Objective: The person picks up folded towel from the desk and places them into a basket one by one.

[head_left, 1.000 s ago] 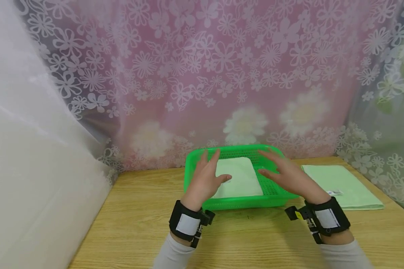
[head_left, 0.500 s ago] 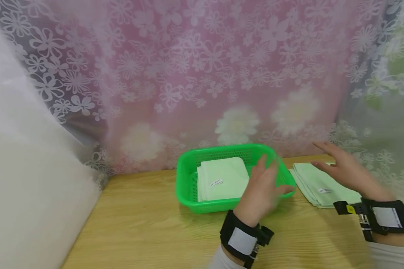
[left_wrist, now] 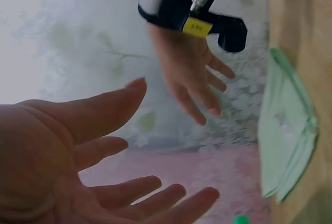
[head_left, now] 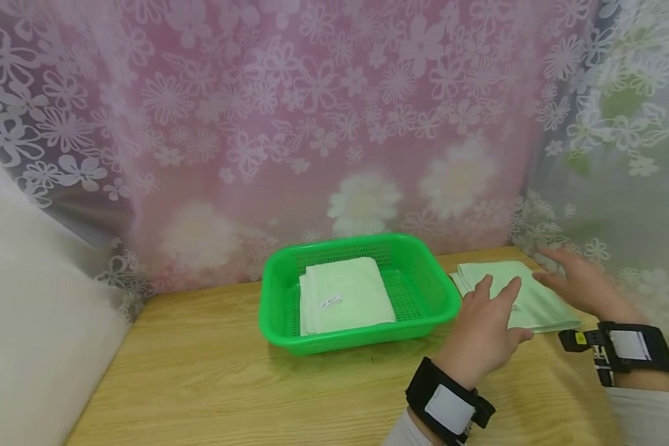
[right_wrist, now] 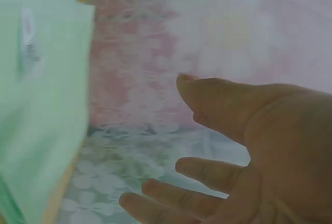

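A folded pale green towel point(head_left: 541, 303) lies on the table at the right, its small white tag showing in the left wrist view. My left hand point(head_left: 482, 331) hovers over the towel's near left side, fingers spread and holding nothing. Beyond the towel's right edge is my right hand point(head_left: 588, 288), also with fingers extended and nothing in it. In the right wrist view the towel point(right_wrist: 46, 89) stands apart from the fingertips. Another folded pale green towel point(head_left: 348, 297), with a white tag, lies in the left part of a green plastic basket point(head_left: 357, 337).
The basket stands on the wooden table point(head_left: 212, 371), left of both hands. Behind it hangs a pink flowered curtain point(head_left: 290, 155). White sheeting point(head_left: 33, 322) borders the table's left side, and a greyish flowered curtain point(head_left: 635, 204) its right.
Both hands have moved from above the basket rightward to the loose towel. The head view has turned right, so the basket appears farther left. The towel inside it stays in place.
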Demonstrator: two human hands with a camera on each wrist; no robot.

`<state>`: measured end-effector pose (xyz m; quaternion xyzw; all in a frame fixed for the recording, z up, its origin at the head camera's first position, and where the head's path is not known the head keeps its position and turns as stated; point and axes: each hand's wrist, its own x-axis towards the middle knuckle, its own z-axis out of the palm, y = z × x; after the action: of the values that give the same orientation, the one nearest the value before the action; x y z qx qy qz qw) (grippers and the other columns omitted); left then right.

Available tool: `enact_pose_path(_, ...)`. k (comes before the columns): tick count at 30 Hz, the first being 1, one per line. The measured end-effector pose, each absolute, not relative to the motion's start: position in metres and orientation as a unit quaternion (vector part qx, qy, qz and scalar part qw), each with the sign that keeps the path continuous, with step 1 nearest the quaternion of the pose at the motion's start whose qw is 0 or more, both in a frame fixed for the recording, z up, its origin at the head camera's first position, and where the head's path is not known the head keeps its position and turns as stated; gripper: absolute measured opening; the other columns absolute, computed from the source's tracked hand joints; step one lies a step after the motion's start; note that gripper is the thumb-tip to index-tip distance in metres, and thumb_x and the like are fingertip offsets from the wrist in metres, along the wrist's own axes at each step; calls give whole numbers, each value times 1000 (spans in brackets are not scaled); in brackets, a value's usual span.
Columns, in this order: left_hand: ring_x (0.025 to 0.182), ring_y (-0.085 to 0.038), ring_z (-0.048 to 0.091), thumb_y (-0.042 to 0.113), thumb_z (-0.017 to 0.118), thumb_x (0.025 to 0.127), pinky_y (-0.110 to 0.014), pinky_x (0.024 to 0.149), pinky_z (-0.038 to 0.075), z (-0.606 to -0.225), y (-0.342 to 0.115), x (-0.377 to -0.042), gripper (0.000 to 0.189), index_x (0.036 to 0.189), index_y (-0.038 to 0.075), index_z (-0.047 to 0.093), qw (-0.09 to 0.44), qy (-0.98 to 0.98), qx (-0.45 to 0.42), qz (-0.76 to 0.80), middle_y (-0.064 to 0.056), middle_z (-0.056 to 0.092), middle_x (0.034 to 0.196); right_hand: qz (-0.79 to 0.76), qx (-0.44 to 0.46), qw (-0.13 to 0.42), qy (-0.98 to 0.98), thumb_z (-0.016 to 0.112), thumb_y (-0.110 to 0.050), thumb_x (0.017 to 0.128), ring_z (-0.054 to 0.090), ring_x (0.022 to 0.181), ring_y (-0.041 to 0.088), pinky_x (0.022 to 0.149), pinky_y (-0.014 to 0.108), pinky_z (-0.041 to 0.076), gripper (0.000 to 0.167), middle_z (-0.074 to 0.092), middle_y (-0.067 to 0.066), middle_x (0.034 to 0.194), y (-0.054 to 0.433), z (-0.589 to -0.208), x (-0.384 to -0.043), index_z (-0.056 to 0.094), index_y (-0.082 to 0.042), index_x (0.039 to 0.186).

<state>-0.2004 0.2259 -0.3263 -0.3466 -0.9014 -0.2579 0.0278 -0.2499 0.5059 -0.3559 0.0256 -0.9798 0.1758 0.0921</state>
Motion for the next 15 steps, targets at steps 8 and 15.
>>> enact_pose_path(8,130,-15,52,39,71,92,-24,95,49,-357,249,-204,62,149,39,45,27,-898,-355,-258,6,45,149,123,40,53,-990,67,-9,92,40,120,66,91,73,39,58,41,47,136,514,-405,-268,45,15,140)
enact_pose_path(15,126,-12,54,18,68,95,-19,95,47,-377,256,-211,52,143,34,54,72,-896,-369,-235,6,56,138,96,8,28,-995,67,-13,92,53,108,62,84,68,46,50,51,40,132,516,-429,-269,55,6,137)
